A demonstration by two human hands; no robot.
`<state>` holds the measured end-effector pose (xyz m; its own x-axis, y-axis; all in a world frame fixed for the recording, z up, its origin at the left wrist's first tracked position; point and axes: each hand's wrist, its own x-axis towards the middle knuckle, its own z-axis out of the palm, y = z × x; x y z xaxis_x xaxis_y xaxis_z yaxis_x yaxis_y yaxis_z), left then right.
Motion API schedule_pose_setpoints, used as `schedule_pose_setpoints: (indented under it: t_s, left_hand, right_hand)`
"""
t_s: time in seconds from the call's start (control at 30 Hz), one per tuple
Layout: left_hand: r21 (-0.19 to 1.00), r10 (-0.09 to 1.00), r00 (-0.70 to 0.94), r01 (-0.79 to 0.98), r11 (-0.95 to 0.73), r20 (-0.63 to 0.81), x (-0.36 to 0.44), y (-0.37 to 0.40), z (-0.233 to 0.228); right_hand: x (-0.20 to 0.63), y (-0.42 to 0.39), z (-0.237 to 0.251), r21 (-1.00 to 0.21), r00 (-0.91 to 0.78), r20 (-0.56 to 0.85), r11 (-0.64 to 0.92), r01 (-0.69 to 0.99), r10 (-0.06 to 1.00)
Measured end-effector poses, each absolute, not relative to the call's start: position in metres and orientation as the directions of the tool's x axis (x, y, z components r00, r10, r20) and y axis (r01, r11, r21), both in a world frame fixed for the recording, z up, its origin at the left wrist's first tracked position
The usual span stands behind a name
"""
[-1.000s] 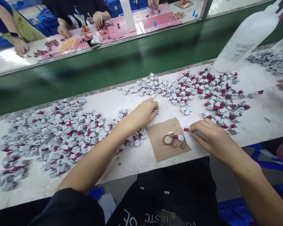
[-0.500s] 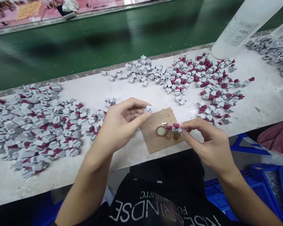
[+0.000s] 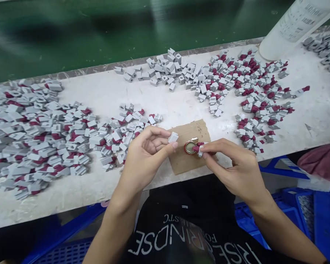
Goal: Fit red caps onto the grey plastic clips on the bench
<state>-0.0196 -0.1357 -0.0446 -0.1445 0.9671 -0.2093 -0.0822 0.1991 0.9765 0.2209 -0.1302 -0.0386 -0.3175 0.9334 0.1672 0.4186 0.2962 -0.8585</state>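
one grey block [image 3: 173,137] is pinched by the left hand [image 3: 143,159]; one maroon-tipped piece [image 3: 200,150], aimed left at the round dish [image 3: 190,148], by the nearer right hand [image 3: 242,168].

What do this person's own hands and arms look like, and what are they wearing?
The left hand and right hand are ungloved. Both forearms are bare as far as they show, with no watch or bracelet visible. The person wears a black top with white lettering across the front.
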Motion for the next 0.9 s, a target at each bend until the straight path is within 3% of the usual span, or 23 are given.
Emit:
schedule_pose_setpoints:
  t_s: [0.2,0.33,0.47,0.63,0.9]
  left_hand:
    - [0.968,0.968,-0.121,-0.155,0.200,-0.219,-0.023,-0.138,-0.049]
    - [0.971,0.975,-0.091,-0.148,0.186,-0.200,-0.018,-0.137,-0.048]
    - [0.972,0.984,-0.039,-0.173,0.162,-0.171,-0.006,-0.131,-0.040]
    - [0.962,0.986,0.052,-0.215,0.167,-0.160,0.012,-0.124,-0.030]
    - [0.949,0.979,0.083,-0.243,0.201,-0.187,0.018,-0.121,-0.031]
  right_hand:
    - [0.218,-0.131,-0.040,-0.867,-0.304,0.210,0.321,0.382,0.929]
    - [0.223,-0.129,-0.036,-0.928,-0.190,0.148,0.203,0.313,0.971]
    - [0.227,-0.123,-0.038,-0.990,-0.071,0.040,0.049,0.131,0.997]
    - [0.227,-0.118,-0.041,-0.999,-0.068,-0.037,-0.039,-0.030,0.997]
    - [0.227,-0.119,-0.040,-0.998,-0.073,-0.034,-0.038,-0.057,0.997]
